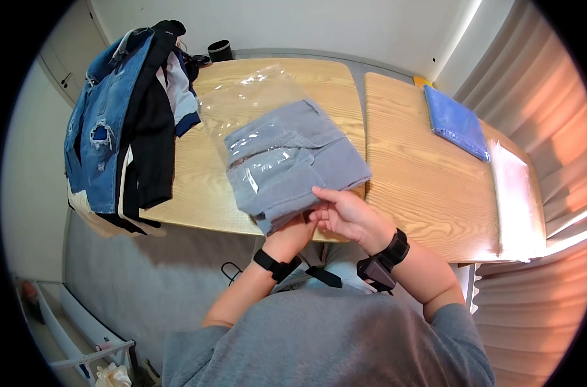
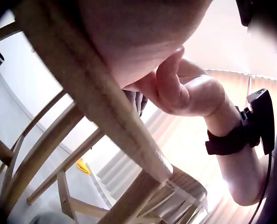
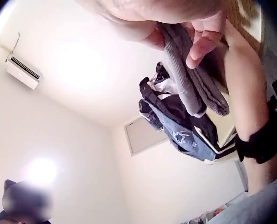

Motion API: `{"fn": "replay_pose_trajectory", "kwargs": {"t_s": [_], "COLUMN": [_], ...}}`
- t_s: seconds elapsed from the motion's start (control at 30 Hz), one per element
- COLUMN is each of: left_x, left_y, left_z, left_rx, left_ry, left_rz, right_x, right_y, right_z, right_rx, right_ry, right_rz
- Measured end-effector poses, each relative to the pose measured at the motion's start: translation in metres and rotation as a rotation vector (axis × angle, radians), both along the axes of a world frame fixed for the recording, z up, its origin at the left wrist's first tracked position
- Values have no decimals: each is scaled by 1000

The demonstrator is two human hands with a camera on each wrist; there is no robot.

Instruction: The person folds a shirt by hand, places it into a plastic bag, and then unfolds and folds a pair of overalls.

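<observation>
Nearest the camera is a grey short-sleeved shirt (image 1: pixel 332 342), worn by the person. Beyond it, 1 grey-blue folded cloth garment (image 1: pixel 335 161) lies over the near edge of a light wooden table (image 1: pixel 203 193). The right hand (image 1: pixel 345 218) grips its near edge, with the thumb on top. The left hand (image 1: pixel 292 233) reaches under the same edge; its fingers are hidden, so I cannot tell its grip.

Folding of the garment seems mostly done, as it makes a compact, thick shape. A transparent, shiny plastic bag (image 1: pixel 248 97) covers at least part of it and extends past its far side (whether all the garment is inside, I cannot tell). No closed bag edge is visible, so enclosing looks unfinished. On the right table (image 1: pixel 429 200) are 1 flat blue packet (image 1: pixel 457 124) and 1 pale glossy packet (image 1: pixel 519 200). At left, a torn blue denim garment (image 1: pixel 106 168) and a black garment (image 1: pixel 153 135) hang unfolded.
</observation>
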State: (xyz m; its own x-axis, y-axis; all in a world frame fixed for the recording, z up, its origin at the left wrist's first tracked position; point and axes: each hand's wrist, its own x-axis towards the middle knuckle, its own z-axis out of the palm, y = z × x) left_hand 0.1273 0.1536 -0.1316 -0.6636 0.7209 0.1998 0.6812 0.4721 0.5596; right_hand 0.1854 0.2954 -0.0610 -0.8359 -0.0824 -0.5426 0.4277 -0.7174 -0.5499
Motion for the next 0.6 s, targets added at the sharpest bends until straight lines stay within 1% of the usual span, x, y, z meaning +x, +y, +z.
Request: {"fn": "replay_pose_trajectory", "kwargs": {"t_s": [0.07, 0.13, 0.2, 0.27, 0.33, 0.4, 0.43, 0.47, 0.53, 0.6], "left_x": [1, 1, 0, 0, 0, 1, 2, 3, 5, 3], "left_y": [-1, -1, -1, 0, 2, 0, 0, 0, -1, 0], "left_z": [6, 6, 8, 13, 16, 17, 16, 18, 27, 26], "left_rx": [86, 59, 29, 66, 43, 3, -129, -130, -126, -123], "left_ry": [51, 87, 130, 197, 220, 256, 166, 165, 280, 259], "left_rz": [-24, 5, 36, 92, 110, 139, 158, 162, 204, 208], "right_x": [-3, -5, -15, -25, -37, -48, -54, -59, -68, -78], "right_y": [2, 0, 4, 5, 5, 0, -1, -1, 0, 2], "right_z": [-10, -15, -22, -20, -22, -21, -21, -22, -23, -23], "right_rx": [24, 91, 70, 109, 86, 48, 47, 50, 51, 22], "right_ry": [-25, -45, -47, -51, -9, -29, -31, -9, 12, 13], "right_rz": [13, -12, 11, -69, -84, -168, -164, -171, -173, -187]}}
